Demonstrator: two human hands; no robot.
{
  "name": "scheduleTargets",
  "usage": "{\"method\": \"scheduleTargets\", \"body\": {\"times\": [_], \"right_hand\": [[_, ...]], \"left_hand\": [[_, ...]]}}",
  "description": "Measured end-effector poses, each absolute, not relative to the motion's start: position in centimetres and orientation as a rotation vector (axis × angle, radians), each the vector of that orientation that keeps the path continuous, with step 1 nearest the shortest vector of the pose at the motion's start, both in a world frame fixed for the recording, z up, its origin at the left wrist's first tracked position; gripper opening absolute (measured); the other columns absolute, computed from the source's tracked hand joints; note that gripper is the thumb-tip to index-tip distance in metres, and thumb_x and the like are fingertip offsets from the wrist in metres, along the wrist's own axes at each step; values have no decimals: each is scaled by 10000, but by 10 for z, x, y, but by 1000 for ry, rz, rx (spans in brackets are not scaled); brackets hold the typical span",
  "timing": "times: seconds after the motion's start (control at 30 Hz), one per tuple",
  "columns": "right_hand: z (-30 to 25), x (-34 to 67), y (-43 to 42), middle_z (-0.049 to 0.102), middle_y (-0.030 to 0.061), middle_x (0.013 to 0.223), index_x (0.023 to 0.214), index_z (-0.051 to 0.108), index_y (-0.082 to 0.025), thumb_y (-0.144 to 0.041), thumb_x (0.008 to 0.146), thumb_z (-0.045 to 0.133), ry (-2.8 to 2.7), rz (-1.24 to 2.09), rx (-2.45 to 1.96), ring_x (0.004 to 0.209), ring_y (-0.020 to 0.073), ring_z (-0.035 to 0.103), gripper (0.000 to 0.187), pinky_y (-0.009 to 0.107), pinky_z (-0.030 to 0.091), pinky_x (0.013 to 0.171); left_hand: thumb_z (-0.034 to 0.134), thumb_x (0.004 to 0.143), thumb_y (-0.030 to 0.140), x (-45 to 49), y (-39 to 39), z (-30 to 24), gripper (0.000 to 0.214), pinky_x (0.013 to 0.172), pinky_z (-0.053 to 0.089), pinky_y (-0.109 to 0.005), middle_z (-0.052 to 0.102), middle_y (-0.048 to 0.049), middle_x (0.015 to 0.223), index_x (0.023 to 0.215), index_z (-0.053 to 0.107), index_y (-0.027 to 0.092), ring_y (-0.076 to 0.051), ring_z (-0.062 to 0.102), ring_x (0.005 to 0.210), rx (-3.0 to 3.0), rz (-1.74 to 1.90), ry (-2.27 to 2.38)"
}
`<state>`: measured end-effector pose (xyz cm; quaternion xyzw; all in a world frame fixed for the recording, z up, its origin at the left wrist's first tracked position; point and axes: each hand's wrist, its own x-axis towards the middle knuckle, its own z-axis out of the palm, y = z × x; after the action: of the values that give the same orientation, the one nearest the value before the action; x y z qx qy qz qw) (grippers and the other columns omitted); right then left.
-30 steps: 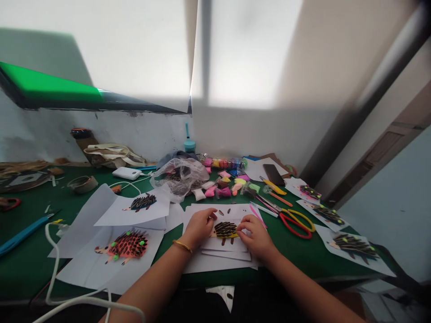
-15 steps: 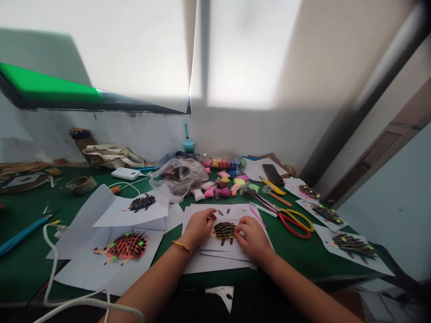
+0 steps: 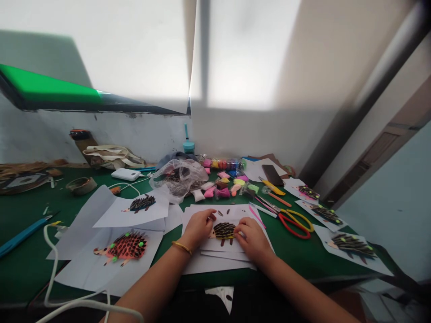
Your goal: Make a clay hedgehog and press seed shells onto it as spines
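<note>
A hedgehog picture [image 3: 225, 230] lies on a sheet at the top of a white paper stack [image 3: 198, 268]. Striped dark seeds cover its back, with a yellow edge below and two brown legs. My left hand [image 3: 199, 227] rests at its head end, fingers bent together on the paper; what is under the fingertips is hidden. At the rear end, my right hand [image 3: 252, 235] has its fingertips pinched against the hedgehog's edge, and anything between them is too small to name. Two loose seeds [image 3: 220, 213] lie on the paper just above the hedgehog.
Scissors [image 3: 294, 224] with red and yellow handles lie to the right, near a yellow cutter [image 3: 273, 186] and phone [image 3: 272, 174]. Clay packets [image 3: 222, 192] and a plastic bag [image 3: 178, 179] sit behind. Other hedgehog pictures [image 3: 128, 245] flank both sides. A white cable [image 3: 50, 269] loops at left.
The fingers of my right hand have shifted very slightly at the hedgehog's rear edge. My left hand stays in place.
</note>
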<state>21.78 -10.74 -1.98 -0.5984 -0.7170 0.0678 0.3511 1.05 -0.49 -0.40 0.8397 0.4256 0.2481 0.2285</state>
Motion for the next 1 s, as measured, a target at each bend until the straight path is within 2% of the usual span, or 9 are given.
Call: {"method": "scheduleTargets", "body": {"times": [0.1,0.27,0.77,0.9,1.0], "right_hand": [[-22,219,-107,592,67,962,861,676,-206,-176,813,610,-1823,184,-1556,925,226,543,87,363,438,833],[-21,219,-107,594,61,931,791,672,-209,-181,838,575,-1850,185,-1551,901,218,543,112,357,434,821],[-14,214,-109,593,58,942,800,655,-208,-158,854,547,-1903,155,-1599,915,214,526,130,355,423,830],[-16,215,-110,594,71,971,846,658,-206,-205,854,569,-1877,171,-1559,934,229,536,89,376,432,851],[-19,219,-110,597,85,984,870,654,-204,-256,890,537,-1807,189,-1515,950,236,547,130,386,442,865]], "left_hand": [[452,818,105,11,-5,-4,424,903,453,-299,736,-17,1016,1185,635,212,-189,640,962,2307,684,1182],[446,818,98,11,-5,-3,434,914,453,-308,735,-21,1025,1193,634,208,-194,639,967,2300,674,1178],[459,816,93,11,-4,-5,422,905,447,-301,734,-17,1017,1182,635,210,-189,638,963,2316,692,1176],[454,820,97,10,-5,-5,425,906,446,-306,735,-18,1015,1189,631,210,-191,637,967,2311,685,1179],[451,827,102,10,-5,-5,423,913,448,-305,736,-23,1016,1196,629,205,-191,638,975,2295,680,1191]]}}
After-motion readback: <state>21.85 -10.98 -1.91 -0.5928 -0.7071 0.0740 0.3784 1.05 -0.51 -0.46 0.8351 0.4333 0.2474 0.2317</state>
